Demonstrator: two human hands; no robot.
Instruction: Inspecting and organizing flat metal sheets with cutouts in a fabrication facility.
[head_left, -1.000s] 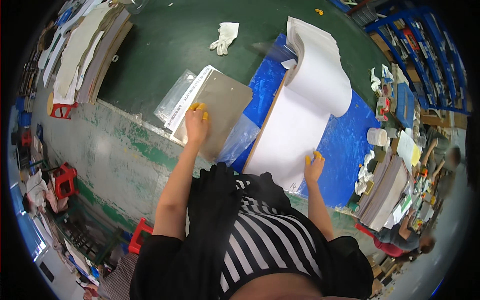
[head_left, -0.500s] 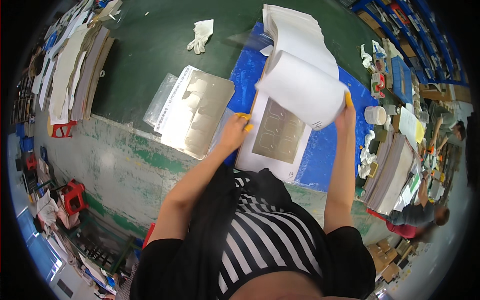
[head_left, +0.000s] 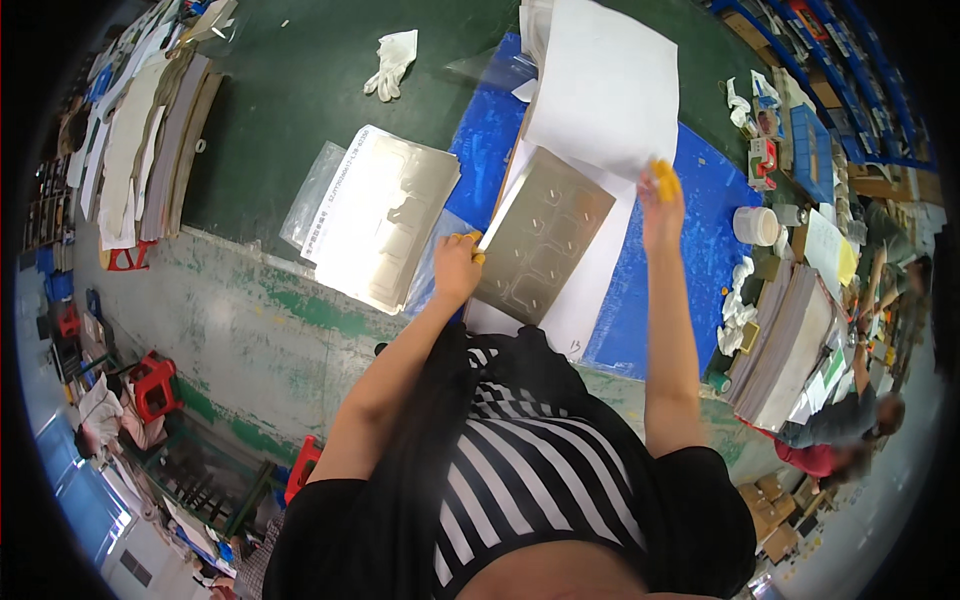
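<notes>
Yellow covers sit on fingertips of both my hands. My left hand (head_left: 457, 268) is closed at the left edge of a thin grey metal plate (head_left: 548, 235) with cut-out shapes. The plate lies slanted over a white paper sheet (head_left: 583, 318), part of a paper stack on a board. Beyond it, a large white sheet (head_left: 605, 85) is folded back, away from me. My right hand (head_left: 662, 200) hovers by that sheet's near right corner, its fingers smeared by motion. To the left lies a shiny metal plate pile (head_left: 385, 225) with a white labelled strip.
A blue mat (head_left: 650, 290) lies under the board on the green table (head_left: 270, 120). A white glove (head_left: 390, 65) rests at the back. Thick paper stacks (head_left: 165, 150) stand left, others (head_left: 785, 340) right, near a white jar (head_left: 755, 226). Other people are at the far right.
The curled sheet has been turned over and lies back, and my right hand has moved left and away from it. The grey plate has turned and shifted toward my left hand.
</notes>
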